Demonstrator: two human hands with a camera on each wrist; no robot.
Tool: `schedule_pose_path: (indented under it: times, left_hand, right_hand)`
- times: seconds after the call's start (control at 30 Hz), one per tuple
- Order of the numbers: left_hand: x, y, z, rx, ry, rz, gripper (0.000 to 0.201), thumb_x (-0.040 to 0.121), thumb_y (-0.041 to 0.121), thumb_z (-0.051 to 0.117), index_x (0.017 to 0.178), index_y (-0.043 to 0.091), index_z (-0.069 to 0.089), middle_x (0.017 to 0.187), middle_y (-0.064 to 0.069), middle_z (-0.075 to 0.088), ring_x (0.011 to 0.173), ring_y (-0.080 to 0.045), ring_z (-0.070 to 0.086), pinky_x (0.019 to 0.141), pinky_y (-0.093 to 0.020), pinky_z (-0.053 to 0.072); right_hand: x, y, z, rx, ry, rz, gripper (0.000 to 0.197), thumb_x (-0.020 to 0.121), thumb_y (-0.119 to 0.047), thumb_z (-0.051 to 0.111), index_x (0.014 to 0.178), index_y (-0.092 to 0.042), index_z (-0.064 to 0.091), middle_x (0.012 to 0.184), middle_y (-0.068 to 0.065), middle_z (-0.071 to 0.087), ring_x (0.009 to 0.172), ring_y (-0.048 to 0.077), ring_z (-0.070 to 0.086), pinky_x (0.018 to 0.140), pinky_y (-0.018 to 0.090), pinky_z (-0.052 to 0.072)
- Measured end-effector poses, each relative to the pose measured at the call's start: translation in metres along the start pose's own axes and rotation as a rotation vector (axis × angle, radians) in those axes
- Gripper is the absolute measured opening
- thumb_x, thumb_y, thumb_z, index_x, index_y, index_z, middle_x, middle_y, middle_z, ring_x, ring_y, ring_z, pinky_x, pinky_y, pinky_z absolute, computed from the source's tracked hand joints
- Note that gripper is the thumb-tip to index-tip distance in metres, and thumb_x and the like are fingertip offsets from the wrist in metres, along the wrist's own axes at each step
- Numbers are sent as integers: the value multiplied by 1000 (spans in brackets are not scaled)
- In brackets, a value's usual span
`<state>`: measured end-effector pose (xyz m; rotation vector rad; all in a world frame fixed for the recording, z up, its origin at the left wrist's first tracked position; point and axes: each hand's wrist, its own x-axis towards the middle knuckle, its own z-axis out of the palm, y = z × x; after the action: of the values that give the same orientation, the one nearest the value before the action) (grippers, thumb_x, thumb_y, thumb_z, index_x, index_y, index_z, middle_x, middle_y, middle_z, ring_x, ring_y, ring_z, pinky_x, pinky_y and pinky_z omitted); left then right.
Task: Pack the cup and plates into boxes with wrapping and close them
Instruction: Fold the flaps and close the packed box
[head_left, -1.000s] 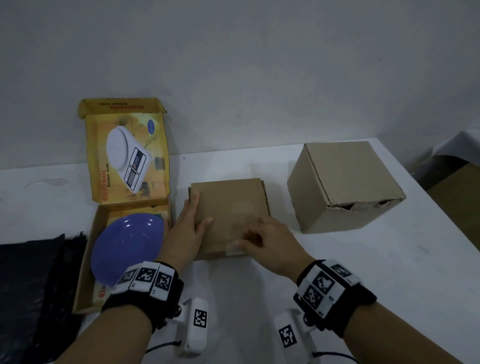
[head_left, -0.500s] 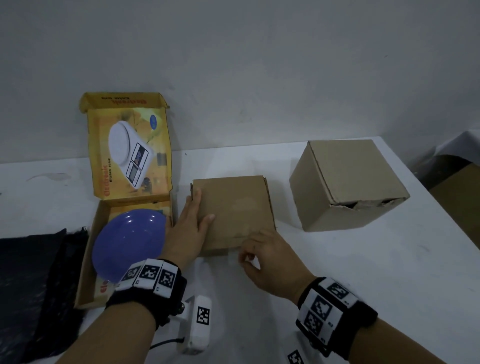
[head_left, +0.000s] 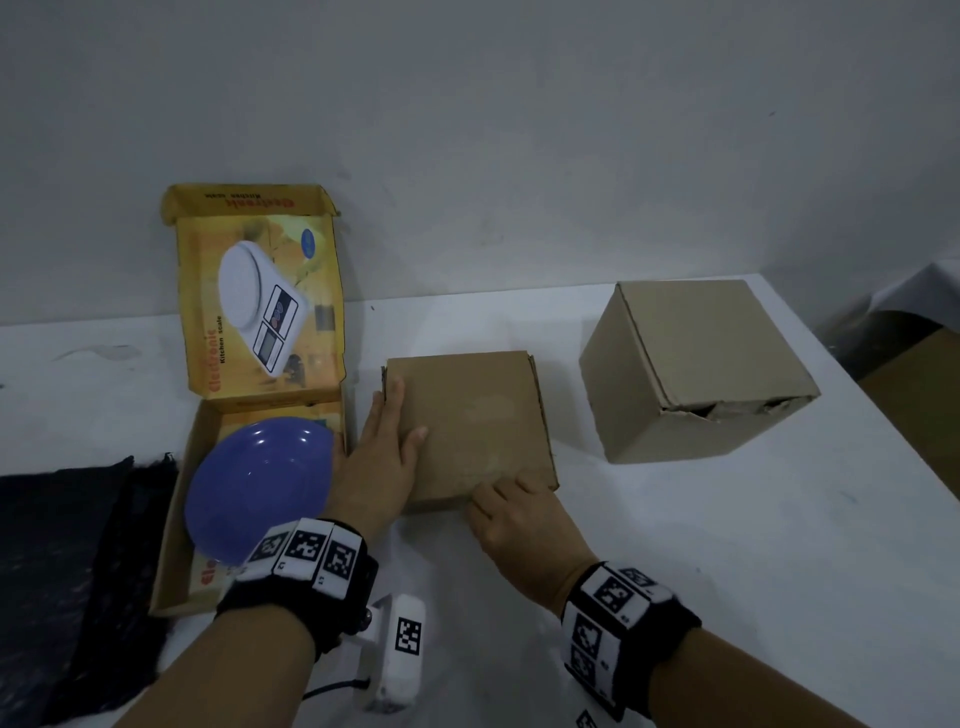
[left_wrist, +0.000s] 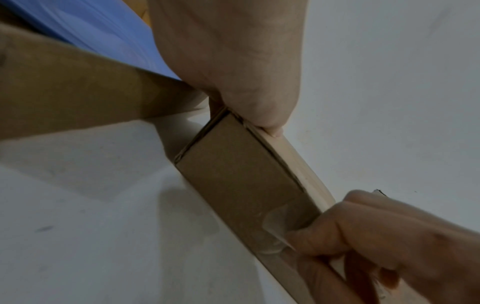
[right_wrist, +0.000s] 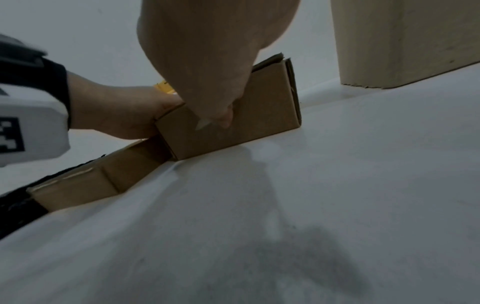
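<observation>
At mid-surface the flat box (head_left: 470, 426) was held shut under the flat, released left hand (head_left: 382, 457) while clear tape (left_wrist: 276, 223) was pinched by the right hand (head_left: 511, 525); the purple plate (head_left: 260, 486) remained unwrapped in the open yellow box (head_left: 176, 525).

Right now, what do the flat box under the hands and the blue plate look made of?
Flat box: plain brown corrugated cardboard, matte; layered edges show at its corners. Blue plate: glossy, with light streaks on its curve, probably plastic, though glazed ceramic can't be excluded.
</observation>
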<state>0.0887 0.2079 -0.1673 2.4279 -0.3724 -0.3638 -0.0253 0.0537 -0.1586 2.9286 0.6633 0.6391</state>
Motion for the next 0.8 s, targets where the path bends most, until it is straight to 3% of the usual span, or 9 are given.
schedule_pose_path:
  times: [0.2,0.3,0.4,0.47,0.53,0.57,0.63,0.7,0.8]
  left_hand:
    - [1,-1,0,6,-10,-2,63,97,51,23,145,42,-17,160,2,3,146,-20,10,118,-51,6]
    - [1,-2,0,3,-17,-12,63,97,52,23,144,43,-19,160,2,2,146,-22,11,118,-52,8]
    - [-1,2,-3,33,-19,-18,63,98,50,22,146,40,-16,160,2,2,147,-20,7,118,-52,3]
    - [-3,6,-5,83,-18,-24,61,99,48,21,147,38,-15,160,2,3,146,-20,9,117,-53,-6]
    - [-5,8,-7,169,2,-10,60,99,47,19,147,35,-16,160,1,4,146,-21,14,115,-53,-14]
    - [-5,9,-7,208,14,-6,60,99,47,18,147,33,-16,160,0,5,145,-21,16,113,-51,-18]
    - [-5,9,-7,250,42,6,62,99,48,17,148,31,-16,160,-2,8,146,-21,13,108,-44,-25]
    - [-5,9,-6,253,61,26,63,98,48,18,148,30,-16,160,-4,10,147,-20,9,107,-41,-27]
    - [-5,10,-6,249,53,38,64,99,47,19,148,28,-17,160,-5,8,147,-18,6,110,-42,-24]
  right_hand:
    - [-4,-2,7,-97,-62,-21,23,79,-5,50,62,-16,61,67,2,54,55,21,47,56,31,39]
    - [-5,1,2,-46,-98,-23,15,78,-20,66,63,-19,65,68,0,57,57,20,51,61,30,40]
    - [2,7,-11,96,-23,2,15,73,-31,71,68,-18,63,70,1,60,60,20,54,62,30,41]
    - [13,14,-18,130,-9,134,32,70,-40,71,86,-14,62,85,7,61,72,25,55,69,35,38]
    - [24,22,-19,127,-142,304,67,64,-57,71,112,-12,59,111,12,59,95,30,58,85,40,41]
    - [27,25,-17,139,-236,360,85,62,-65,67,128,-14,51,129,15,52,114,33,52,96,46,38]
    - [27,30,-8,193,-385,411,103,65,-75,54,148,-23,22,154,16,20,142,32,19,110,54,19]
    - [23,32,3,224,-436,426,103,69,-76,48,150,-32,2,159,11,-3,146,27,-4,113,57,11]
    - [18,31,11,213,-448,446,104,71,-70,56,147,-37,-6,158,6,-12,145,25,-12,113,58,12]
